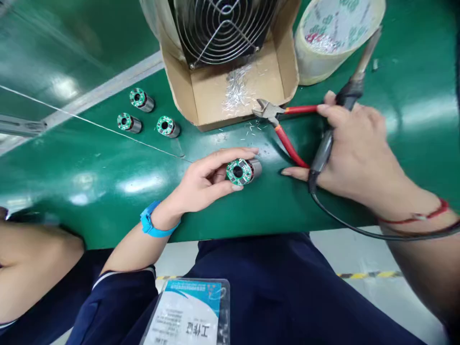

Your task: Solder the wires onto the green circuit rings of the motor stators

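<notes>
My left hand (212, 179) is closed around a small cylindrical motor (256, 168) whose ring-shaped green circuit board (230, 176) faces up and to the left. In my right hand (362, 153) are red-handled diagonal cutters (293, 148), their handles spread and jaws pointing left at the cardboard box. A soldering iron (325, 148) lies across the same hand, tip pointing up and away, its cord trailing over my wrist. Clipped wire bits (251, 128) are scattered on the green table just beyond the motor.
Three similar motors (167, 126) stand at the back left. A cardboard box (206, 103) holds a fan (224, 28) and many clipped leads. Beside it is a large tape roll (312, 67). Another person's arm (39, 258) rests at the left edge.
</notes>
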A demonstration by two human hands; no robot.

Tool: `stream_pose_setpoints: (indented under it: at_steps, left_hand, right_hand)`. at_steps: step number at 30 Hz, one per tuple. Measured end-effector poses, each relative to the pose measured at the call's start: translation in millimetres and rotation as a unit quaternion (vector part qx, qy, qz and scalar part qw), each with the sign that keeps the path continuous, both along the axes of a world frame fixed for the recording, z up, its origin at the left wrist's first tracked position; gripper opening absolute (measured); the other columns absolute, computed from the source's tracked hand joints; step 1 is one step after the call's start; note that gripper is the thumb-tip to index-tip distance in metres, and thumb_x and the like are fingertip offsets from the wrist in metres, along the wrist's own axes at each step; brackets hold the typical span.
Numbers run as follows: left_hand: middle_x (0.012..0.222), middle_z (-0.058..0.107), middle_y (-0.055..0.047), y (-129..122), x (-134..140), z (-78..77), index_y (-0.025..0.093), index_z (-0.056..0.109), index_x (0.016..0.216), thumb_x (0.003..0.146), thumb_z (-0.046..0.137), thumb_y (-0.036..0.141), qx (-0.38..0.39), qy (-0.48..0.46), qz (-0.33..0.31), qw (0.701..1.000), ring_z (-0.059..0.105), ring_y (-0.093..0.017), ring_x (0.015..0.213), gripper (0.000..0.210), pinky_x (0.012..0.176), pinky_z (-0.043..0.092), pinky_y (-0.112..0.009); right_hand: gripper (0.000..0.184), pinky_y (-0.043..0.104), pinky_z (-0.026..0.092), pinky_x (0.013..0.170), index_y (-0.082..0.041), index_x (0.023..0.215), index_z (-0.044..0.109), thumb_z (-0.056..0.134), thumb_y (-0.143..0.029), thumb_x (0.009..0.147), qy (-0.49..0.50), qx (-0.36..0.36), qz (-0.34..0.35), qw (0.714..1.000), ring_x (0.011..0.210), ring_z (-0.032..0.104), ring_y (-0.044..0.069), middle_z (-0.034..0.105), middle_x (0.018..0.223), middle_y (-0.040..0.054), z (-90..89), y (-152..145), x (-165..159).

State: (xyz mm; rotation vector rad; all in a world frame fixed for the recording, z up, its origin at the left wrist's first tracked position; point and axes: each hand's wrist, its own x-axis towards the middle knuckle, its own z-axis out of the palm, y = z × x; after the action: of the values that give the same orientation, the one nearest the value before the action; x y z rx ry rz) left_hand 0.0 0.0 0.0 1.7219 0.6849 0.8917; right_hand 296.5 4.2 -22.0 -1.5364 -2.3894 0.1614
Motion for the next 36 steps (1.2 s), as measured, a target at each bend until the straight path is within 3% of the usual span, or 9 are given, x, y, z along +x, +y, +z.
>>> stream_pose_setpoints:
  at_steps: [5, 10, 15, 18, 20, 23, 29, 36]
  left_hand:
    - [0.141, 0.068, -0.005, 1, 1, 4.5, 0.032, 0.062, 0.139, 0.090, 0.076, 0.025, 0.018, -0.013, -0.020, 1.000, 0.067, -0.025, 0.129, 0.052, 0.101, 0.061, -0.039]
    - [0.140, 0.068, -0.005, -1, 0, 7.8, 0.032, 0.062, 0.138, 0.090, 0.075, 0.026, 0.035, -0.001, -0.018, 0.999, 0.067, -0.026, 0.127, 0.050, 0.101, 0.061, -0.041]
    - [0.141, 0.066, -0.007, -4, 0, 6.8, 0.030, 0.062, 0.136, 0.091, 0.074, 0.028, 0.040, 0.025, -0.002, 0.999, 0.068, -0.027, 0.121, 0.046, 0.086, 0.061, -0.036]
    - [0.130, 0.069, -0.008, -7, 2, 4.9, 0.029, 0.061, 0.132, 0.090, 0.075, 0.034, 0.032, 0.048, 0.036, 0.998, 0.070, -0.024, 0.110, 0.044, 0.073, 0.057, -0.031]
    - [0.111, 0.070, -0.006, -10, 4, 3.6, 0.026, 0.061, 0.125, 0.088, 0.077, 0.042, 0.023, 0.075, 0.083, 0.994, 0.069, -0.018, 0.091, 0.043, 0.062, 0.051, -0.026]
    - [0.089, 0.060, -0.001, -12, 7, 1.7, 0.024, 0.060, 0.114, 0.086, 0.077, 0.051, 0.032, 0.111, 0.139, 0.984, 0.054, -0.010, 0.067, 0.042, 0.054, 0.041, -0.024]
    - [0.093, 0.057, 0.001, -13, 9, 2.2, 0.022, 0.056, 0.112, 0.085, 0.080, 0.034, 0.116, 0.162, 0.174, 0.964, 0.053, -0.011, 0.076, 0.038, 0.064, 0.044, -0.025]
    - [0.094, 0.056, 0.000, -16, 11, 7.2, 0.023, 0.052, 0.108, 0.084, 0.081, 0.032, 0.174, 0.234, 0.216, 0.932, 0.058, -0.013, 0.080, 0.039, 0.060, 0.043, -0.024]
  right_hand:
    - [0.107, 0.063, 0.050, 0.099, -0.010, 0.142, 0.044, 0.024, -0.094, 0.080, 0.003, 0.008, -0.054, 0.999, 0.126, 0.058, 0.043, 0.056, 0.140, 0.0259, -1.7, -5, -8]
    - [0.081, 0.056, 0.052, 0.088, -0.011, 0.136, 0.050, 0.047, -0.073, 0.083, -0.022, 0.023, -0.091, 0.995, 0.104, 0.061, 0.037, 0.062, 0.108, 0.0188, -7.7, -5, -10]
    - [0.056, 0.042, 0.053, 0.075, -0.018, 0.130, 0.051, 0.057, -0.039, 0.078, -0.020, 0.023, -0.110, 0.993, 0.092, 0.061, 0.027, 0.062, 0.102, 0.0110, -12.1, -8, -4]
    - [0.055, 0.036, 0.054, 0.073, -0.023, 0.130, 0.050, 0.058, -0.026, 0.076, 0.048, 0.084, -0.076, 0.992, 0.088, 0.063, 0.022, 0.064, 0.104, 0.0079, -10.8, -15, 0]
    - [0.059, 0.037, 0.056, 0.076, -0.024, 0.133, 0.049, 0.061, -0.024, 0.076, 0.098, 0.124, -0.045, 0.986, 0.089, 0.065, 0.022, 0.067, 0.111, 0.0082, -5.9, -22, 0]
    - [0.060, 0.038, 0.057, 0.075, -0.024, 0.136, 0.048, 0.064, -0.025, 0.078, 0.133, 0.109, 0.000, 0.985, 0.085, 0.066, 0.022, 0.070, 0.109, 0.0086, 7.2, -30, -3]
    - [0.045, 0.036, 0.050, 0.061, -0.015, 0.125, 0.056, 0.056, -0.030, 0.083, 0.042, 0.072, 0.068, 0.994, 0.073, 0.051, 0.024, 0.065, 0.089, 0.0118, 27.9, -30, -10]
    - [0.045, 0.036, 0.049, 0.063, -0.013, 0.124, 0.057, 0.055, -0.031, 0.082, 0.023, 0.058, 0.067, 0.996, 0.073, 0.052, 0.024, 0.061, 0.084, 0.0098, 28.0, -29, -6]
